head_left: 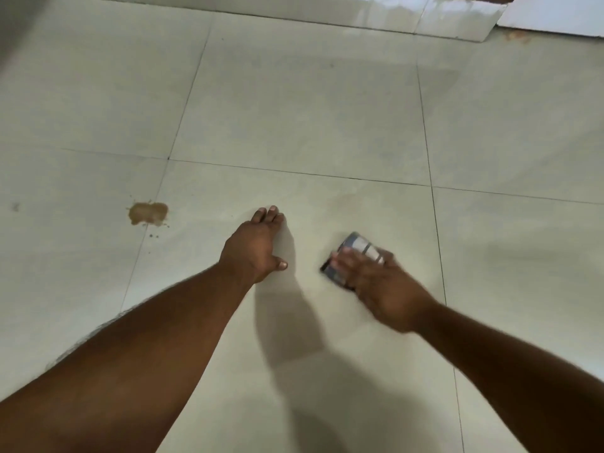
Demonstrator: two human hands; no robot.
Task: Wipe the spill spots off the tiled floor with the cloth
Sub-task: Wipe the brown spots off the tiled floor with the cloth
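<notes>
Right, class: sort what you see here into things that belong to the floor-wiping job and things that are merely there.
Job:
- folded blue-and-white striped cloth, under right hand
- brown splattered spill spot
- pale tiled floor
- left hand, flat on floor

Merely there:
- white wall base
- faint orange stain beside it

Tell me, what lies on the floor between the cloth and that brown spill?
In the head view, only the left hand, pressed flat on the tile, lies between the cloth under the right hand and the brown spill.
</notes>
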